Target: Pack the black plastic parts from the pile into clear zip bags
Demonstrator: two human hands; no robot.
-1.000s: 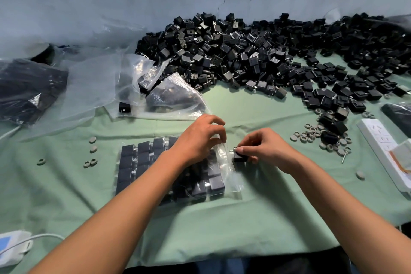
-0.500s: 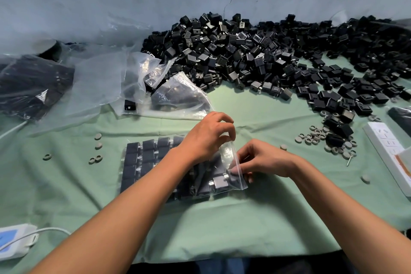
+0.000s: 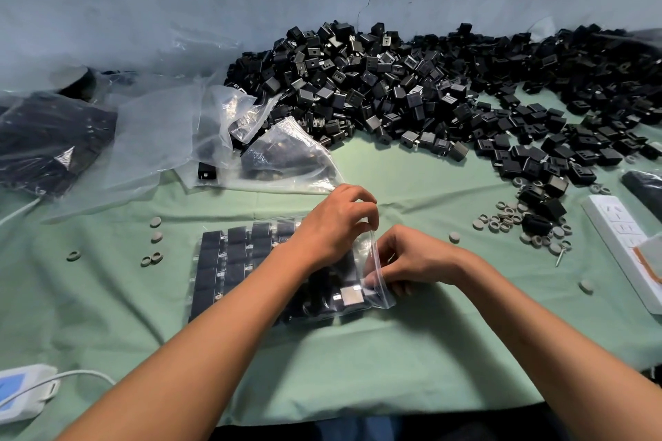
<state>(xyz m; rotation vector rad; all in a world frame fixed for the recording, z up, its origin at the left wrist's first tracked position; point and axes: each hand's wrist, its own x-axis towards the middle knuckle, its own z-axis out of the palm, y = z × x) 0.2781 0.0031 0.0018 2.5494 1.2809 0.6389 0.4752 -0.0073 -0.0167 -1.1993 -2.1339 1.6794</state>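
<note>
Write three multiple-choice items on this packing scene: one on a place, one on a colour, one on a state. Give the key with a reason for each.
1. Where does the pile of black parts lie?
A. Along the far side, by the wall
B. At the near edge
C. Inside a box

2. What colour is the cloth on the table?
A. Red
B. Pale green
C. Yellow

3. What is the left hand doing?
A. Lying flat on the cloth
B. Pinching the open end of the zip bag
C. Holding a screw

Key: 1 A, the heap runs below the wall. 2 B, the cloth is green throughout. 3 B, fingertips grip the bag's mouth while the right hand works there too.
</note>
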